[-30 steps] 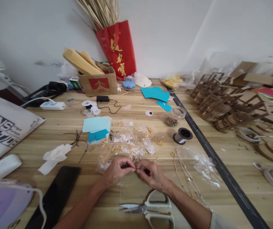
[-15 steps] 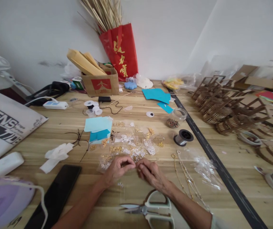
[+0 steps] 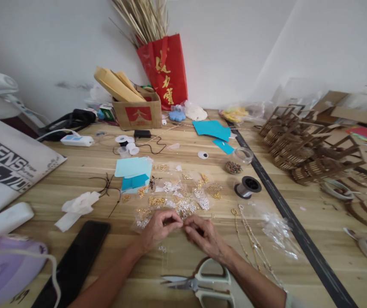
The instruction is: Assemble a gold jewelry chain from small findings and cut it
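Note:
My left hand (image 3: 162, 226) and my right hand (image 3: 204, 233) meet fingertip to fingertip over the table. Each is closed in a pinch; whatever lies between the fingers is too small to name. Just beyond them spread small silver beads (image 3: 186, 206) and gold beads (image 3: 156, 200), partly on clear plastic bags. A few silver pieces (image 3: 162, 249) lie under my left wrist. Scissors (image 3: 199, 282) with pale handles rest below my hands, blades pointing left and slightly apart. To the right of my right hand lie gold and silver chains (image 3: 250, 235).
A spool of wire (image 3: 247, 187) and a clear jar of brown beads (image 3: 234, 167) stand right of the beads. On the left are a black phone (image 3: 74, 265), crumpled tissue (image 3: 79, 207) and a purple iron-like appliance (image 3: 6, 273). Brown wooden frames (image 3: 311, 145) crowd the right.
The whole view has shifted slightly to the right. Both hands keep their pinch, fingertips close together, with hardly any movement.

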### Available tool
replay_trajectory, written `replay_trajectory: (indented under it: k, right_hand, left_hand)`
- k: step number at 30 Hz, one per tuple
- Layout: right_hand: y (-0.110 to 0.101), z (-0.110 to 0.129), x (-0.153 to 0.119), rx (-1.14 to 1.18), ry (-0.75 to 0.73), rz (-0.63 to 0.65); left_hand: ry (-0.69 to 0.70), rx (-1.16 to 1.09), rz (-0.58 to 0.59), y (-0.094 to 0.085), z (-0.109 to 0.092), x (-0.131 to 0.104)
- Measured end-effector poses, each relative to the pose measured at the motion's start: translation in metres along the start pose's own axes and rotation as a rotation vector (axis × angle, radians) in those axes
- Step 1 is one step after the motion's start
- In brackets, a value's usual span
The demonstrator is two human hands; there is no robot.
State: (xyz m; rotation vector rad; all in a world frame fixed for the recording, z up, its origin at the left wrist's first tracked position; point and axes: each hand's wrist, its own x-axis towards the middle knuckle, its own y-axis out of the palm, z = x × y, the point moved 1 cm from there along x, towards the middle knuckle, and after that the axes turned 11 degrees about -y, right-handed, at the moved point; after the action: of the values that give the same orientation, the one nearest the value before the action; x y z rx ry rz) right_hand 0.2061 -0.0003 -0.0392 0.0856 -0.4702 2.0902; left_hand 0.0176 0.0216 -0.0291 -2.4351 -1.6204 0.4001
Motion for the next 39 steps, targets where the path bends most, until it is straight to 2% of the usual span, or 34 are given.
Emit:
replay_trajectory:
  k: [8, 18, 22, 26, 34, 39]
  right_hand:
    - [0.0024, -0.0053, -0.0006, -0.092, -0.011, -0.03]
    - [0.0028, -0.0031, 0.0002, -0.046, 0.02, -0.029]
    - [0.0024, -0.0015, 0.0002, -0.02, 0.027, -0.038]
    - [0.0026, -0.0034, -0.0009, 0.007, 0.038, -0.054]
    - [0.0034, -0.0093, -0.0022, 0.016, 0.042, -0.058]
    - [0.0034, -0.0072, -0.0021, 0.023, 0.026, -0.06]
  left_hand:
    - [0.023, 0.021, -0.009, 0.0023, -0.0014, -0.0006]
    - [0.057, 0.05, -0.057, 0.0024, 0.0001, 0.0011]
    - [0.07, 0.044, -0.115, 0.0024, 0.002, 0.0022]
    - [0.082, 0.054, -0.221, -0.0001, 0.0038, 0.0043]
    - [0.011, 0.058, -0.386, -0.0047, 0.0055, 0.0052]
    - [0.013, 0.039, -0.423, -0.0054, 0.0064, 0.005]
